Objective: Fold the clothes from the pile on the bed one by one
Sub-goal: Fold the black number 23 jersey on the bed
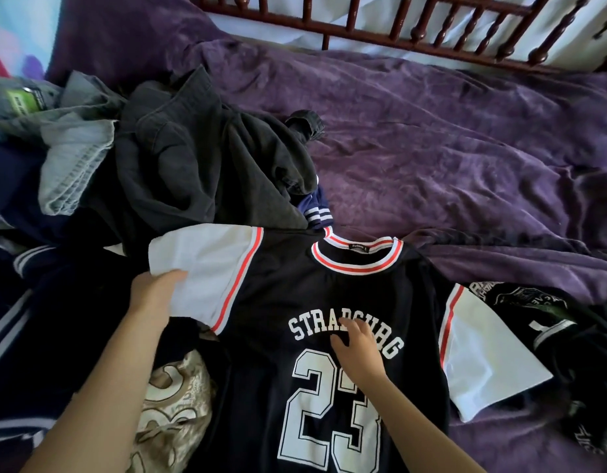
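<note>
A black jersey (278, 302) with white sleeves, red-striped trim and the number 23 lies face up on the purple bedspread (449, 148). My left hand (155, 295) grips the edge of its left white sleeve (206, 264). My right hand (356, 349) rests flat on the chest lettering, fingers spread. The right white sleeve (486, 356) lies spread out to the side. The pile of clothes (179, 158), with a dark grey garment on top and pale denim beside it, sits just behind the jersey at the left.
A black printed garment (541, 312) lies under the jersey's right sleeve. A beige patterned piece (172, 404) and navy striped clothes (29, 302) lie at the left. A dark wooden bed rail (414, 25) runs along the far side.
</note>
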The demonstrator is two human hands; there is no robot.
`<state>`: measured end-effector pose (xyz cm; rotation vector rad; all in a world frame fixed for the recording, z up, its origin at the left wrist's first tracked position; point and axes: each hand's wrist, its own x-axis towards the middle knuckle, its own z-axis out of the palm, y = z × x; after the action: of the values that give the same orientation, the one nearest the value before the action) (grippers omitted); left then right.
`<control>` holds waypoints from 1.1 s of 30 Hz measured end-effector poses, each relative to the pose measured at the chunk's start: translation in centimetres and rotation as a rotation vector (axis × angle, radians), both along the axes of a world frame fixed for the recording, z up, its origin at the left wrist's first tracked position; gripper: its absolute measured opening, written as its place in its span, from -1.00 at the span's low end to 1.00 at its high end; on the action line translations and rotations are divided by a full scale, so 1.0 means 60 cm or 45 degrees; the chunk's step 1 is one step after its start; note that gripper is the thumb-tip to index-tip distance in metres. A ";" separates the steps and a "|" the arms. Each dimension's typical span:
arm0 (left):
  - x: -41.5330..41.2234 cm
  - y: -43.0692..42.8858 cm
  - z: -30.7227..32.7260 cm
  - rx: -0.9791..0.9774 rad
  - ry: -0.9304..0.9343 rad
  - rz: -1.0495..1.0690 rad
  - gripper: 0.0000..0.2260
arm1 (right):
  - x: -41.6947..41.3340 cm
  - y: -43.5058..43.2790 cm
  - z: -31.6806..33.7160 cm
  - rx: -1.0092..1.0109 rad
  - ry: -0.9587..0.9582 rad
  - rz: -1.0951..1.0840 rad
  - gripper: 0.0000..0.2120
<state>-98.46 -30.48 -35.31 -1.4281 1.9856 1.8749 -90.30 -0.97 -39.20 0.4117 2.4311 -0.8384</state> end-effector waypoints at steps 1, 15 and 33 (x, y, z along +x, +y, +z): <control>0.005 0.018 0.005 -0.236 0.087 -0.002 -0.76 | 0.007 0.009 -0.001 0.004 0.000 -0.022 -0.56; 0.107 0.206 -0.064 -1.167 0.249 -1.938 -0.47 | 0.093 0.139 -0.004 0.141 0.238 -0.542 -0.69; 0.087 0.174 -0.075 -1.357 0.394 -1.775 -0.70 | 0.029 0.074 0.022 0.102 0.429 -0.360 -0.58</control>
<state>-93.25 -20.04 -39.83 0.5034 2.9009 0.3788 -88.58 3.48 -37.88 0.7076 2.7647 -0.9988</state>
